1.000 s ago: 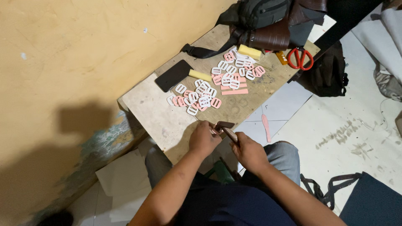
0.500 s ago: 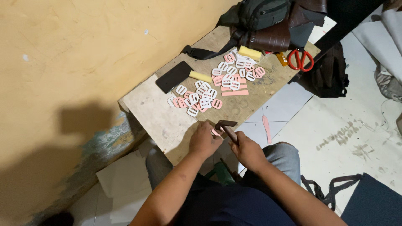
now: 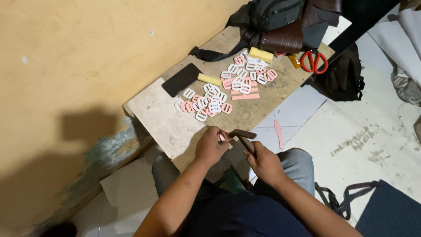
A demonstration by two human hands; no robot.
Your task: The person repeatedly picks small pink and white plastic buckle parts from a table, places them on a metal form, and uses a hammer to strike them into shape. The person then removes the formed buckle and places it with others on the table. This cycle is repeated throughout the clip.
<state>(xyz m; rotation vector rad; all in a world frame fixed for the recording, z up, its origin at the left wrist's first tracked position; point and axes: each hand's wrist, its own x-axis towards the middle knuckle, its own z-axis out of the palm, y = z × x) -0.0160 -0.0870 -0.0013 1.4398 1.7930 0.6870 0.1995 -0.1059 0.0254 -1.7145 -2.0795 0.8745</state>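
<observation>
Left hand (image 3: 211, 147) sits at the near edge of the wooden bench (image 3: 280, 94), centre of frame, fingers curled tight and pinching a small pink buckle (image 3: 225, 137) against the bench edge. Right hand (image 3: 264, 163) just right of it, lower centre, fist closed round the handle of a dark hammer (image 3: 244, 137); hammer head rests just beside the buckle, touching or nearly so, can't tell which. Mid-bench, upper centre: loose pile of white and pink buckles (image 3: 210, 102), second pile (image 3: 249, 72) further back, pink strips (image 3: 245, 94) between them. Black phone (image 3: 181, 79) left of the piles, yellow block (image 3: 209, 79) beside it. Red-handled scissors (image 3: 313, 61) at the far right bench corner, dark bag (image 3: 272, 19) at top of frame. Pink strip (image 3: 278, 133) lies on the floor right of the hands.
</observation>
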